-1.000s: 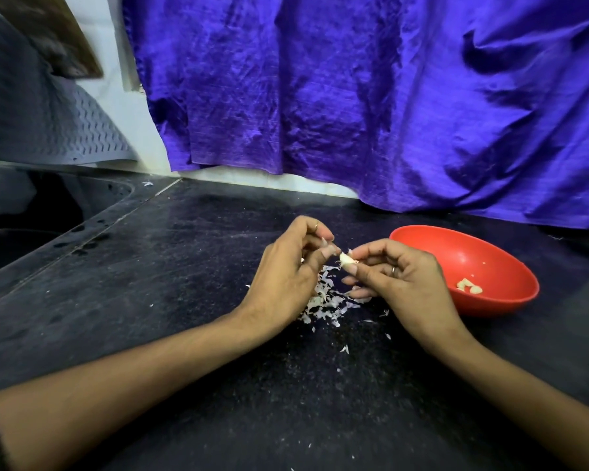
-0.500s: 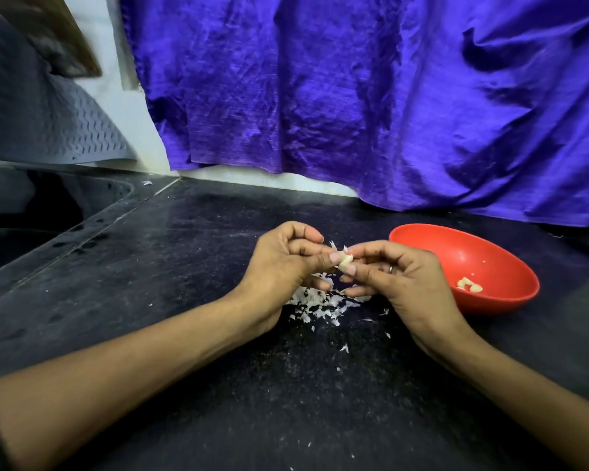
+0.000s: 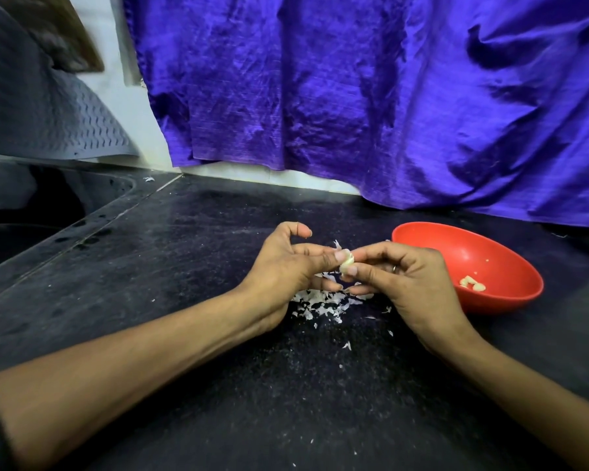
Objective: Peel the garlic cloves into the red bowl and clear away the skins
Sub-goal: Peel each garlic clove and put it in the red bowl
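A: What are the hands doing?

B: Both meet over a dark, speckled table [image 3: 191, 253]. The left hand [image 3: 286, 270] and the right hand [image 3: 398, 283] together pinch one garlic clove [image 3: 347, 262] between thumbs and fingertips. The left thumb presses the clove's left side; its index finger is lifted and curled above, holding nothing. The right hand's fingers are curled in around the clove from the other side, and there is a ring on one finger.

A: What does the clove look like?

B: Small, pale cream and glossy, slightly curved. A thin flap of whitish skin seems to cling at its top; how much skin is left, I cannot tell.

A: And the skins?

B: A loose pile of garlic skins [image 3: 320, 302] lies on the table directly beneath the hands: white, papery flakes, with a few strays scattered toward the viewer.

A: Where is the bowl?

B: The red bowl [image 3: 510, 266] sits on the table just to the right of the right hand, shallow and smooth. Near its bottom lie a few peeled cloves [image 3: 471, 283], pale yellow.

A: Anything behind?

B: A wrinkled purple cloth [image 3: 354, 90] hangs along the back wall, and a grey patterned mat [image 3: 48, 120] leans at the far left.
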A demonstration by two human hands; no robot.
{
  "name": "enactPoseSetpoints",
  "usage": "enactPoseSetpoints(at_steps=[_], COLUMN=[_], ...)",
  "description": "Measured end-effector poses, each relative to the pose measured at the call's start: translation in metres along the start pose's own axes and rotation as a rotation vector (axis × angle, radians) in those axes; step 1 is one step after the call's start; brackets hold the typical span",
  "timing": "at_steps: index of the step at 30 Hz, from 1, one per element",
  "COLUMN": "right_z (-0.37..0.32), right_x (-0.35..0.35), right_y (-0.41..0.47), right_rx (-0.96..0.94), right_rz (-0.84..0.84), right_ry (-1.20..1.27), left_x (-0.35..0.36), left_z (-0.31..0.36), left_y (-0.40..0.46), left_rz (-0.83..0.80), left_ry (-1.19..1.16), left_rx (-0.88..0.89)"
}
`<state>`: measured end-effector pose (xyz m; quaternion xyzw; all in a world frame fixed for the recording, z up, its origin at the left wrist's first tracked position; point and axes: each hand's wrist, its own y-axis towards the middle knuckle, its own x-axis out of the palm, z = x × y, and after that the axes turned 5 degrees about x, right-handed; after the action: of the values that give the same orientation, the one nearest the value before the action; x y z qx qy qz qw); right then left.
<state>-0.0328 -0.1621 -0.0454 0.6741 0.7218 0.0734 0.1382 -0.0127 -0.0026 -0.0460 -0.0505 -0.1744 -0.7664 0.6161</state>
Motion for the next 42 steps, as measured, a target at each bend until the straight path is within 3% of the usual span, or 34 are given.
enactPoseSetpoints(at_steps=[25,36,42], right_z=[-0.001,0.006,0.009], right_x=[0.006,-0.002,-0.004], right_y=[-0.004,0.000,0.003], right_rx=[-0.006,-0.103,-0.071], right_rz=[0.002,0.060,0.009], right_ry=[-0.012,-0.281,-0.248], left_x=[0.009,0.007,-0.002], left_z=[-0.010,-0.005,-0.001], left_y=[-0.005,-0.001,0.006], left_rz=[0.011,0.034,0.080], left_ry=[0.070,0.196,0.272], left_rx=[-0.048,0.094,0.183])
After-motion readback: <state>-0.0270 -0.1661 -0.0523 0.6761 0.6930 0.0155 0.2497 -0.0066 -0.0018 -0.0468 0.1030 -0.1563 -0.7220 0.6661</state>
